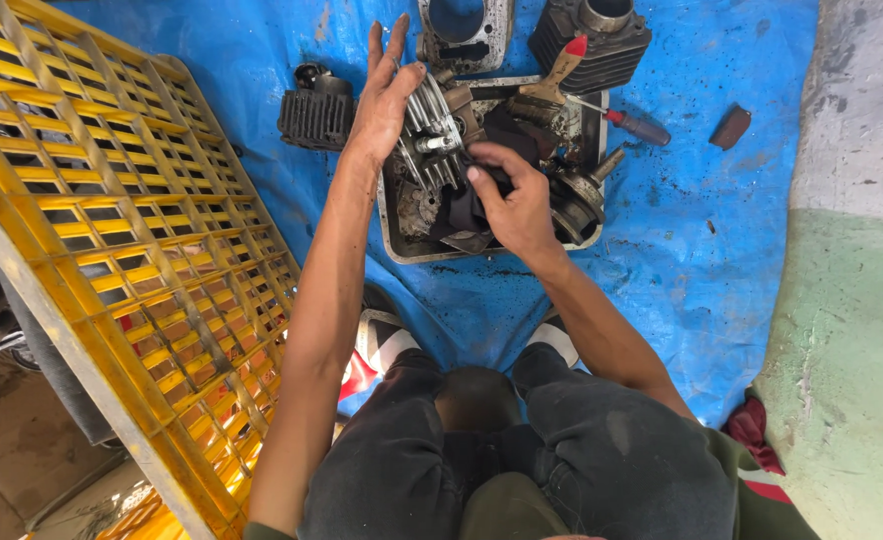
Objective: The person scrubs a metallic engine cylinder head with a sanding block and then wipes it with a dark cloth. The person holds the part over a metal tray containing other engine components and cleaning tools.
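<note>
A finned cylinder head (430,135) stands in a tray (394,240) on a tarp (682,250); a crate (112,220) lies left.

Two hands: left hand (387,95), right hand (515,200). One metal tray (394,225). One yellow crate (112,220). One blue sheet (692,260). Three finned engine parts outside the tray (316,112) (465,30) (590,42). One brush (554,80). One screwdriver (634,125). One dark rag (467,210).

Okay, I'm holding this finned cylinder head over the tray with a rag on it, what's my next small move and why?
Probably drag the dark rag along the fins: your right hand already presses it against the cylinder head, your left hand steadies the head over the metal tray, and the parts look grimy.
</note>
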